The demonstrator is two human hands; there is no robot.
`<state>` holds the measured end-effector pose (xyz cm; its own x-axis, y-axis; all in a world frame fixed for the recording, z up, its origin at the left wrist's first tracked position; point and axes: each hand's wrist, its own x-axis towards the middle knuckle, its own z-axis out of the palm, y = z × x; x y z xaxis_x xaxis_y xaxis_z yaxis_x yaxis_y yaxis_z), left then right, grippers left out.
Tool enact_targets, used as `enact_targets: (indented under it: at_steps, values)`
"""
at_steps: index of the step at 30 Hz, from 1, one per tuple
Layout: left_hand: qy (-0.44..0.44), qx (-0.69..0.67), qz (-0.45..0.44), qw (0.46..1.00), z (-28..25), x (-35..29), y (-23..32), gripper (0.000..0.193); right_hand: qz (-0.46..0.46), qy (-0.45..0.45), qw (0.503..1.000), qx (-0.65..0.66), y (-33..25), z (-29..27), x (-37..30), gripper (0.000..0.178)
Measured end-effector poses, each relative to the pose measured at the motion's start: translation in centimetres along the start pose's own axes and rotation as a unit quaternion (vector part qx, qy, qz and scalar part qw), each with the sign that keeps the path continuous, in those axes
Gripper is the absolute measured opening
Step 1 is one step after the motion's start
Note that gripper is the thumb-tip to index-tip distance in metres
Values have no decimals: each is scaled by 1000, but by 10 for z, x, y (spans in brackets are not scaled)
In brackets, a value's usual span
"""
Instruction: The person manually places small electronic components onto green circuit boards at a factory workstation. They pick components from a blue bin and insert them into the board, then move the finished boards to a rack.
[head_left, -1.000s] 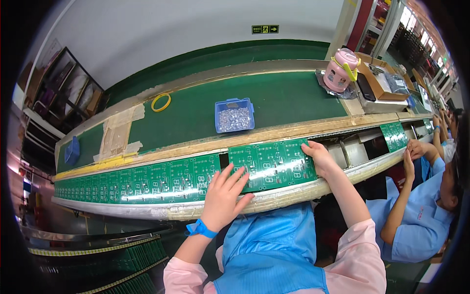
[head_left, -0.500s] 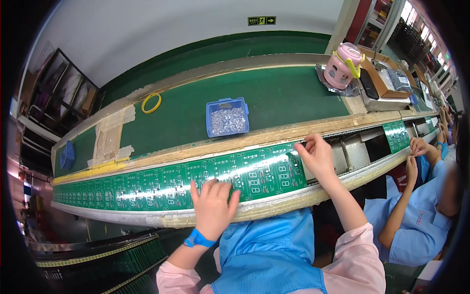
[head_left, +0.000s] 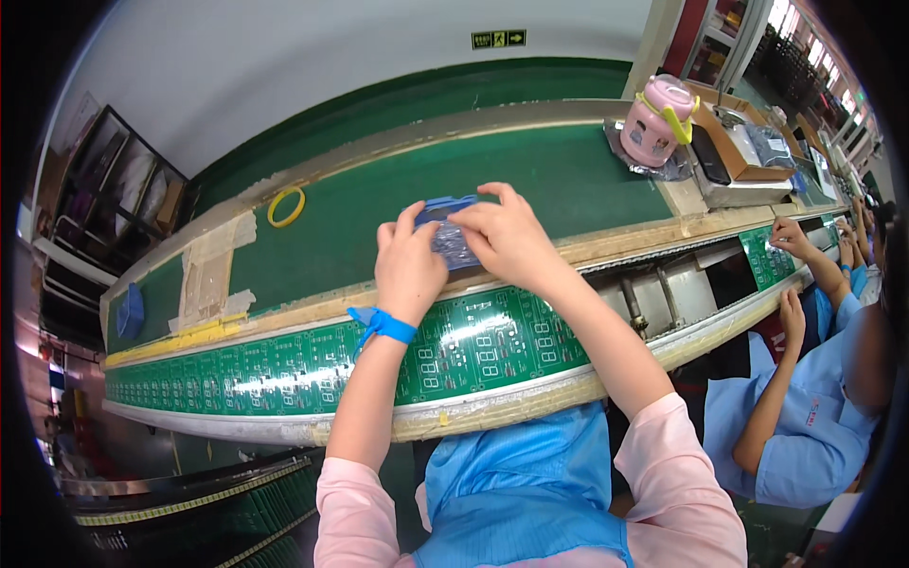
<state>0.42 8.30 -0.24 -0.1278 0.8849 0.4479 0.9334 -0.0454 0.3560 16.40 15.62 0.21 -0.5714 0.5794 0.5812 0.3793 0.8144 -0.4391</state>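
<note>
Both my hands are at a blue plastic bin (head_left: 456,254) of small clear parts on the green bench. Over its left side is my left hand (head_left: 413,270), a blue band round the wrist; its fingers are apart and bent toward the parts. My right hand (head_left: 509,239) comes in from the right, fingers spread, with some tips over the parts. The hands partly cover the bin, and I make out nothing held in either. Below my forearms runs a row of green circuit boards (head_left: 488,355) with white digit displays, lying on the rail.
A yellow tape ring (head_left: 286,206) lies on the bench at the left, past a small blue bin (head_left: 130,311). At the back right stand a pink jug (head_left: 653,128) and a cardboard box (head_left: 734,142). Another person in blue (head_left: 805,407) works at the right beside a green board (head_left: 762,256).
Both hands have left the circuit boards and moved up to the blue bin. My right hand also went left. The person at the right has raised one hand over a board.
</note>
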Motion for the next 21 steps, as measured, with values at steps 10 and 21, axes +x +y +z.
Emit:
enact_targets:
  at_steps: [10,21]
  values:
    - [-40,46,-42,997,1,-9,20,34,91,-128,982,-103,-2,0,-8,21]
    - [46,-9,-64,997,14,-7,4,15,45,71,994,-65,1,20,-5,10]
